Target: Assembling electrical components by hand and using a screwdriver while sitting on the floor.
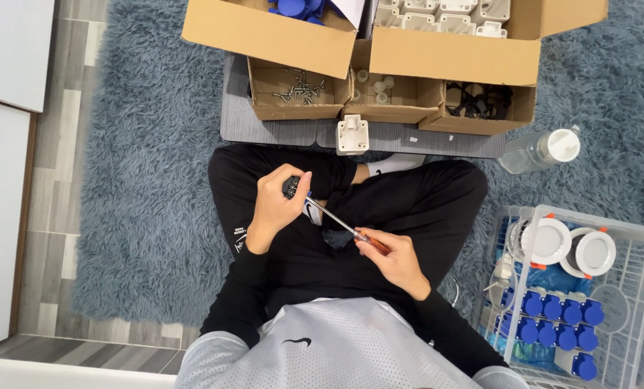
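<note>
Gripping a small dark part over the lap, the left hand is clenching it; the right hand is pinching the orange-handled screwdriver, which is looking light, stiff, best held by its handle

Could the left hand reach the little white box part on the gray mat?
Probably yes. The white box part sits just past the knees with nothing in between, but the left hand is gripping a small dark part now.

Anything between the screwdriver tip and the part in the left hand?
Nothing visible. The screwdriver, held by the right hand, runs straight to the small dark part gripped in the left hand; the contact point is hidden by fingers.
</note>
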